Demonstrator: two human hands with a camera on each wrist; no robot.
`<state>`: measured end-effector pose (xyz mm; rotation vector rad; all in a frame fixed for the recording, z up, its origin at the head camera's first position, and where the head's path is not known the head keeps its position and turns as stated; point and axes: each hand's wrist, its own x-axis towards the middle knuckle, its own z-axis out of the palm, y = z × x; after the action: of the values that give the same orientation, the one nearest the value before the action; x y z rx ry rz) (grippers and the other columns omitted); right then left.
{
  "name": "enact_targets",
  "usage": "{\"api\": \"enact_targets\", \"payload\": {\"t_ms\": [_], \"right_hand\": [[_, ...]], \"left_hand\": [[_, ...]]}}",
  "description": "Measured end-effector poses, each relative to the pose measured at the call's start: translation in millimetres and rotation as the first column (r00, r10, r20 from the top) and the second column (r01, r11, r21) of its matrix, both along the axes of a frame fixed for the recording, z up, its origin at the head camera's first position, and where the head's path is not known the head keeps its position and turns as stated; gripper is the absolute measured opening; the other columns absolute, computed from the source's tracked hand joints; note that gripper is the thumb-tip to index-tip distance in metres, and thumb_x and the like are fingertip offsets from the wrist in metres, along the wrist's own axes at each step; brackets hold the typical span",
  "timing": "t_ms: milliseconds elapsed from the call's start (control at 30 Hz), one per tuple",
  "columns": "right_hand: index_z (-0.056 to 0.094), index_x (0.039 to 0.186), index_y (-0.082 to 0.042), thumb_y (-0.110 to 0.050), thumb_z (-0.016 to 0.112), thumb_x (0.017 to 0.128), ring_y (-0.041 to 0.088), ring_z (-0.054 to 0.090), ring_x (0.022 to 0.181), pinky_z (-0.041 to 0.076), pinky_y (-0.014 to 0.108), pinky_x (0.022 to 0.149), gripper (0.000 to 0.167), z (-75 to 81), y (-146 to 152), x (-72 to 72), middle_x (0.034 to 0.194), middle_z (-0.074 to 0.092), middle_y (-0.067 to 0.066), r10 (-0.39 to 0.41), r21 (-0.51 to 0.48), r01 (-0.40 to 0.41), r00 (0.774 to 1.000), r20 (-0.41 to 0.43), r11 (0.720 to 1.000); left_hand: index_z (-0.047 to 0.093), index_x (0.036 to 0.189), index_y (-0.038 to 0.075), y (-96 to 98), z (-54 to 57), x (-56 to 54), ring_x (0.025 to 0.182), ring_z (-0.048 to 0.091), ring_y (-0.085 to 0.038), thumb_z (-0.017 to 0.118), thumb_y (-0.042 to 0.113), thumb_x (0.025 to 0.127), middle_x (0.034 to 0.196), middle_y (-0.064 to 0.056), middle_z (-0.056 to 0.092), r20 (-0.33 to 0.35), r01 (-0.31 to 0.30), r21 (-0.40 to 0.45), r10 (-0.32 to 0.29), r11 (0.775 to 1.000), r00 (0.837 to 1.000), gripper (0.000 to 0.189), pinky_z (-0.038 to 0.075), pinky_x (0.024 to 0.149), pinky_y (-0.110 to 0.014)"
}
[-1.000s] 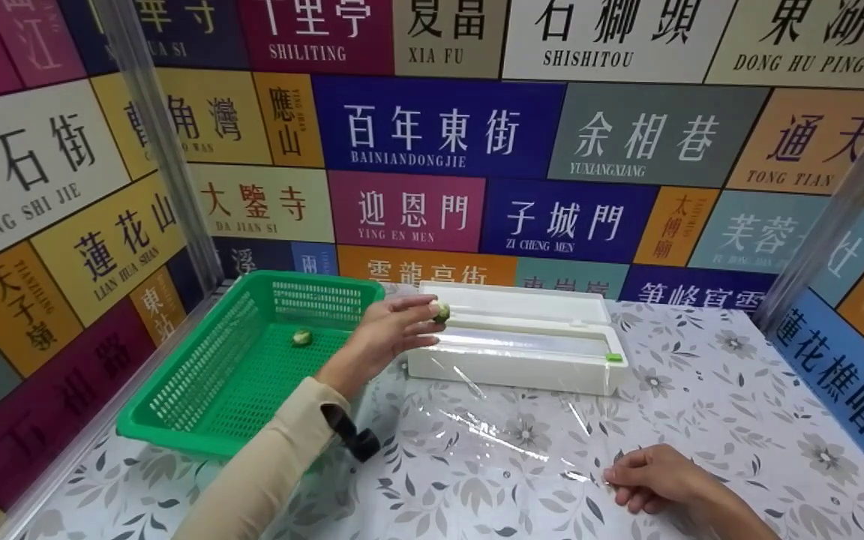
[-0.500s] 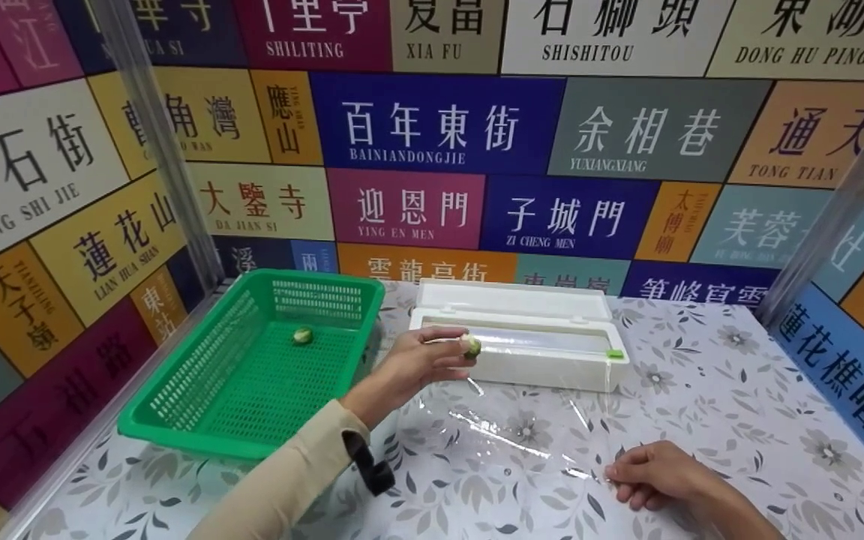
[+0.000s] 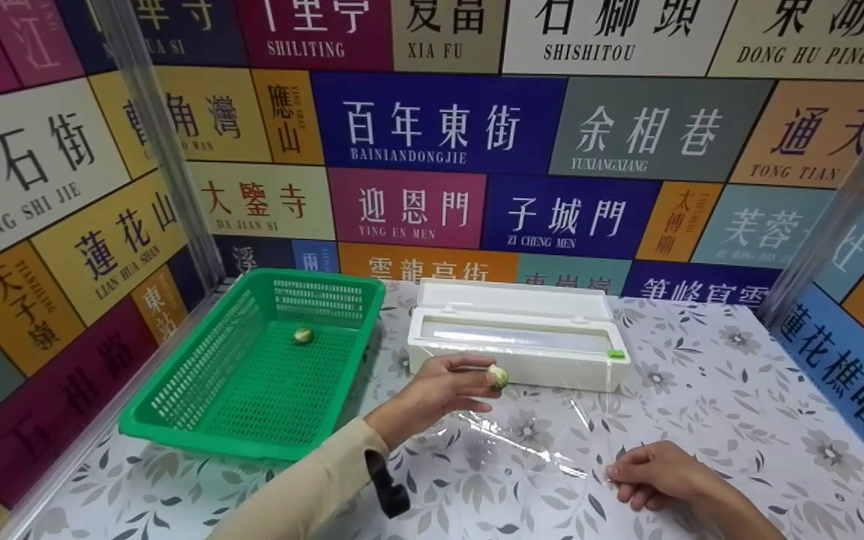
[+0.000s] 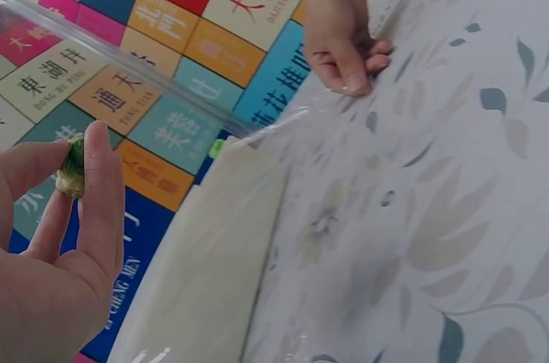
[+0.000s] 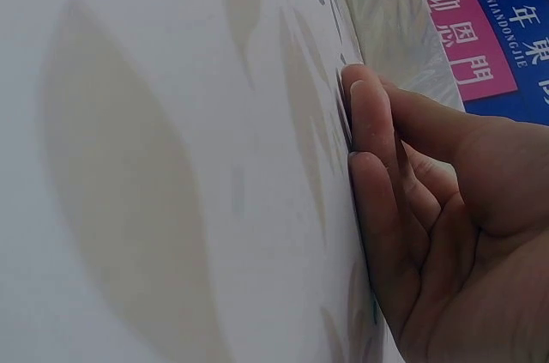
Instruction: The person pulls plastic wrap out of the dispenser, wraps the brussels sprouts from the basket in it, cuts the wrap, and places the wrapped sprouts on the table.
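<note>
My left hand (image 3: pixel 436 394) pinches a small green-and-white Brussels sprout (image 3: pixel 499 377) between thumb and fingertips, in front of the white cling film dispenser (image 3: pixel 574 377). In the left wrist view the sprout (image 4: pixel 72 167) shows between the fingertips. Clear cling film (image 3: pixel 529 442) stretches out of the dispenser toward me over the table. Low at the right, my right hand (image 3: pixel 661 474) pinches the film's near corner. Seen from the right wrist, that hand (image 5: pixel 455 200) has its fingers curled, close to the tablecloth. A second Brussels sprout (image 3: pixel 303 335) lies in the green basket (image 3: pixel 199 442).
The dispenser's white lid (image 3: pixel 514 300) stands raised at the back, and a green slider (image 3: pixel 616 354) sits at its right end. Under everything is a floral tablecloth (image 3: pixel 747 420). Panels with street names (image 3: pixel 439 124) wall in the back and sides.
My left hand has carried the Brussels sprout right and toward me, from over the dispenser's left end to above the cling film. The right hand stays at the film's corner.
</note>
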<state>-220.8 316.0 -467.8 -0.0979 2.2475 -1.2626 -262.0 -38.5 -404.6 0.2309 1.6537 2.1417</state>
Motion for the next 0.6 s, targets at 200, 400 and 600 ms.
{"api": "enact_targets", "payload": {"t_ms": [200, 400, 600], "right_hand": [[0.073, 0.096, -0.009, -0.032, 0.067, 0.096, 0.001, 0.063, 0.060, 0.050, 0.016, 0.054, 0.024, 1.0, -0.1, 0.8, 0.070, 0.070, -0.008, 0.000, 0.002, -0.001, 1.000, 0.008, 1.000], [0.073, 0.095, -0.009, -0.033, 0.067, 0.095, 0.001, 0.064, 0.060, 0.051, 0.017, 0.054, 0.025, 1.6, -0.6, 1.2, 0.070, 0.071, -0.008, -0.005, 0.013, 0.005, 1.000, 0.004, 1.000], [0.073, 0.097, -0.007, -0.032, 0.066, 0.096, 0.001, 0.063, 0.060, 0.051, 0.017, 0.054, 0.025, 0.2, -0.3, 0.8, 0.070, 0.070, -0.008, -0.003, 0.000, 0.003, 1.000, -0.001, 1.000]], "left_hand": [[0.060, 0.128, -0.005, 10.9, -16.7, 1.4, 0.099, 0.074, -0.026, 0.070, 0.007, 0.091, 0.116, -0.019, 0.071, 0.001, 0.019, -0.065, -0.019, 0.998, 1.000, 0.040, 0.063, 0.078, -0.028], [0.062, 0.126, -0.006, 20.6, -30.9, 3.9, 0.093, 0.074, -0.023, 0.069, 0.004, 0.090, 0.113, -0.017, 0.073, 0.008, 0.030, -0.096, -0.030, 0.995, 1.000, 0.038, 0.064, 0.079, -0.030], [0.063, 0.122, -0.009, 23.6, -42.1, 2.9, 0.084, 0.074, -0.018, 0.068, -0.003, 0.089, 0.108, -0.020, 0.073, 0.005, 0.017, -0.117, -0.016, 0.993, 1.000, 0.035, 0.064, 0.073, -0.028]]}}
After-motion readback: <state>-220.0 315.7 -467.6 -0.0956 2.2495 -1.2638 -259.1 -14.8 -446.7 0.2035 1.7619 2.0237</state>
